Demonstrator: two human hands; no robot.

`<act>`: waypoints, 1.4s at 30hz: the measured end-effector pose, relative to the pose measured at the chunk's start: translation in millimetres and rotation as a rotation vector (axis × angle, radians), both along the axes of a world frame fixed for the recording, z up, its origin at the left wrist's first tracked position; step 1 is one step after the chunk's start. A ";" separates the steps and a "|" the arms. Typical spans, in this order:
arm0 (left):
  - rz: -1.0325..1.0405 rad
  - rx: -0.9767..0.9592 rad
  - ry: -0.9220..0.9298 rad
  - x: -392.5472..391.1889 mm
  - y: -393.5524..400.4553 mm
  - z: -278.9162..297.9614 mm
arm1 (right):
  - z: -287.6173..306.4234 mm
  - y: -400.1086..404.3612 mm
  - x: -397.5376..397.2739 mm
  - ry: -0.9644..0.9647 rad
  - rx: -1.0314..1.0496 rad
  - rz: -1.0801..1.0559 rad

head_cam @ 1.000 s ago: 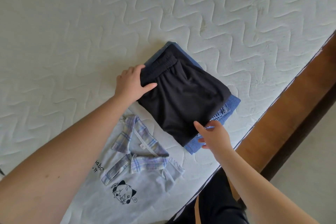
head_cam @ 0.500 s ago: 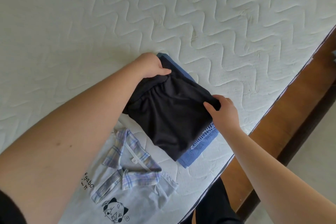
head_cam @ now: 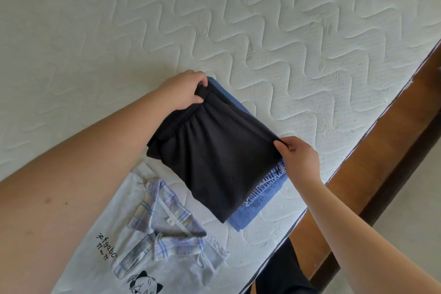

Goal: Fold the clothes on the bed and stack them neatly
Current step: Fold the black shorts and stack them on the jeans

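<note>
Pinching the black shorts [head_cam: 214,162] in both hands, left [head_cam: 183,93] and right [head_cam: 298,160], near shirt [head_cam: 167,246] labelled "S".

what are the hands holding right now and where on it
Both hold the folded black shorts, which lie on the folded denim: left hand grips the elastic waistband corner, right hand pinches the opposite far corner.

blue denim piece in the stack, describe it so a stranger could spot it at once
On the white quilted mattress, near its right edge, sits a two-piece stack. The blue denim piece is the bottom layer, peeking out under the black shorts; only it shows stitched seams.
</note>
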State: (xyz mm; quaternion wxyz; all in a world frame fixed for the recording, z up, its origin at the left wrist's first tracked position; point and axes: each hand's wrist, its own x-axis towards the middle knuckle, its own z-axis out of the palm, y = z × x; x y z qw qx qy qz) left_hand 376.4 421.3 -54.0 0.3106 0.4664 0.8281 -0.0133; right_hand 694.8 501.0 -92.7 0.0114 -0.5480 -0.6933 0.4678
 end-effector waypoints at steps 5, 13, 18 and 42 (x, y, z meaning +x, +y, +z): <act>-0.102 -0.137 -0.022 -1.8 12.8 -2.6 | -4.6 -2.7 3.7 0.034 -0.023 0.075; 0.026 0.251 0.199 37.3 -3.9 1.2 | 8.4 -30.3 -8.4 -0.004 0.378 0.122; 0.203 0.559 0.405 101.0 -66.9 -8.8 | 13.8 -56.7 -44.1 0.047 0.599 0.466; 0.249 -0.021 0.385 138.5 -129.1 -80.9 | -30.3 -28.7 -144.0 -0.175 0.660 1.232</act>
